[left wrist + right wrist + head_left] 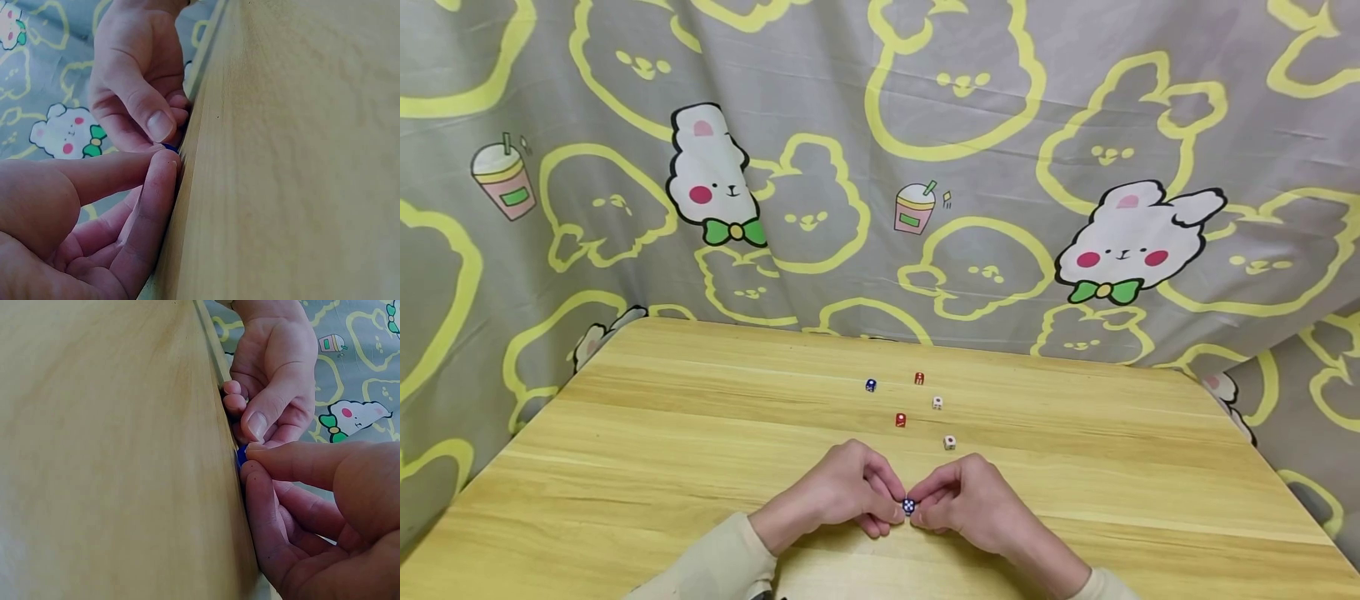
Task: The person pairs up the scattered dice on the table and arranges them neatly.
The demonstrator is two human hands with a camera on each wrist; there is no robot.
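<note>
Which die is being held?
The nearer blue die, pinched between the left hand and right hand; the other blue die, two red dice and two white dice lie untouched on the table.

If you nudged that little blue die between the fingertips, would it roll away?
The blue die would probably slide or tumble rather than roll far, given its flat top face. It seems stiff: no squashing shows between left hand and right hand.

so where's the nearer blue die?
In the head view, the nearer blue die is low, just right of centre, held between the left hand and right hand.
</note>
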